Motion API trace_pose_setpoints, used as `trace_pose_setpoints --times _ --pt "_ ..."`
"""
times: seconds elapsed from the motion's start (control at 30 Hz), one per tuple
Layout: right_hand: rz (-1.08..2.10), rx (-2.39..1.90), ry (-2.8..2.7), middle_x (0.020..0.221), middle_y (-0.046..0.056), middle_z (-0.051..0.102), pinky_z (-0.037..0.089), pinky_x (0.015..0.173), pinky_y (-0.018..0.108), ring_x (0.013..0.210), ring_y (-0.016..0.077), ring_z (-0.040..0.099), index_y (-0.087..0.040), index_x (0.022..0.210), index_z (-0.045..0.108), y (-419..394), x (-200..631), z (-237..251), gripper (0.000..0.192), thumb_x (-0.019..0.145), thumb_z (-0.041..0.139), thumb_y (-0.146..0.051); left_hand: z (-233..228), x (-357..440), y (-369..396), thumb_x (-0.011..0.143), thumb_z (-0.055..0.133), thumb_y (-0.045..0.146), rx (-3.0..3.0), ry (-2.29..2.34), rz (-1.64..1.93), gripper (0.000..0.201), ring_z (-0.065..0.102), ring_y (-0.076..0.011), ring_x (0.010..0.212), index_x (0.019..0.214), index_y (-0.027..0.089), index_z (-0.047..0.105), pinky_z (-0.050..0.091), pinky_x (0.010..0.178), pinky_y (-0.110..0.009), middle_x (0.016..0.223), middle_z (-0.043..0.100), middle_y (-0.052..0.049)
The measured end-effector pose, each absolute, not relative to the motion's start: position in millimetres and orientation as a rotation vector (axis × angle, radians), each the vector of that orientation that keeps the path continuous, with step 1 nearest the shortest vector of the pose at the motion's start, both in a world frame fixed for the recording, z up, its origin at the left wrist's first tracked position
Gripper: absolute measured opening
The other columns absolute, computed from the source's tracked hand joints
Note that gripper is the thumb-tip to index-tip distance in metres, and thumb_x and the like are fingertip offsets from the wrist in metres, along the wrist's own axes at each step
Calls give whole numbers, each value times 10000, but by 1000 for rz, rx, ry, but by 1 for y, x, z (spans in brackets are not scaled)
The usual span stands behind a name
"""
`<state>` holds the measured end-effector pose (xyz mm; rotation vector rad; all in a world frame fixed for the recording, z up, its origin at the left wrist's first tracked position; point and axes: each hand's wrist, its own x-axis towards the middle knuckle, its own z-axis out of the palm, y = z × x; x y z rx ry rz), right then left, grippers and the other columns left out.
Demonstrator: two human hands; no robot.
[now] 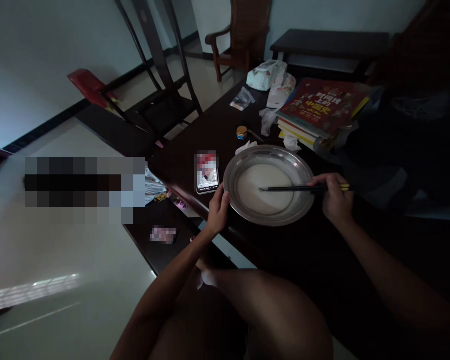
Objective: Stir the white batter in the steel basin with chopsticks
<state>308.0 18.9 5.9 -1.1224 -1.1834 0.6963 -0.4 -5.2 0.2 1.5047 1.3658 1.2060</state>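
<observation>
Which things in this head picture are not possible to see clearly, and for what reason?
All in the head view:
Bowl: inner bottom hidden by the whitish contents.
Phone: screen mostly covered by pixelation.
Chopsticks: part of their length covered by the right hand.
Lower books: front covers hidden under the red book.
Right arm: cut off by the picture edge.

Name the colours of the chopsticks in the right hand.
The chopsticks are mostly black, with yellow near the held end, seen in the head view.

Dim light | pale wall (60, 45) | glossy floor (101, 285) | brown wooden armchair (249, 30) | dark chair (155, 40)
</observation>
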Motion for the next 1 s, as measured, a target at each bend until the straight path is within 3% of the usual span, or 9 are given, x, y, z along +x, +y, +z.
trace_pose_setpoints --times 0.23,0.37,0.53,0.67,0.83,1.0 --pt "746 -1124 -1232 750 29 738 550 713 406 737 221 683 -286 812 749 18 308 6 342 934 587 -562 2 0 -6 988 403 674 1522 1366 1203 665 586 -283 1345 1395 180 582 428 1167 -421 1431 645 -126" --pt "782 -1109 -1168 667 26 704 533 606 400 633 220 654 -288 802 739 19 309 4 358 926 584 -585 0 -1 -7 984 412 682 1509 1364 1210 683 572 -290 1363 1400 167 578 418 1178 -426 1443 636 -136" --pt "753 -1132 -1226 755 23 744 555 720 393 740 211 690 -272 815 751 17 309 4 374 935 579 -581 -1 -1 -7 988 419 673 1514 1365 1216 673 574 -293 1360 1408 172 578 422 1176 -435 1435 643 -127" --pt "748 -1120 -1206 693 19 720 552 671 384 676 206 671 -269 792 742 17 309 5 394 934 569 -593 -1 -1 -7 985 425 674 1519 1376 1219 673 578 -299 1359 1407 175 585 430 1175 -445 1414 660 -125" --pt "731 -1128 -1247 753 29 743 562 733 402 753 219 690 -275 805 750 17 309 5 391 931 573 -600 -2 -1 -8 980 420 686 1520 1382 1224 678 574 -293 1368 1403 183 588 427 1180 -437 1414 661 -116" --pt "787 -1103 -1231 698 24 722 547 657 384 672 208 669 -275 826 758 16 310 5 380 927 581 -596 -3 -2 -8 973 425 698 1519 1391 1227 692 592 -292 1342 1398 178 594 441 1161 -438 1397 672 -120"
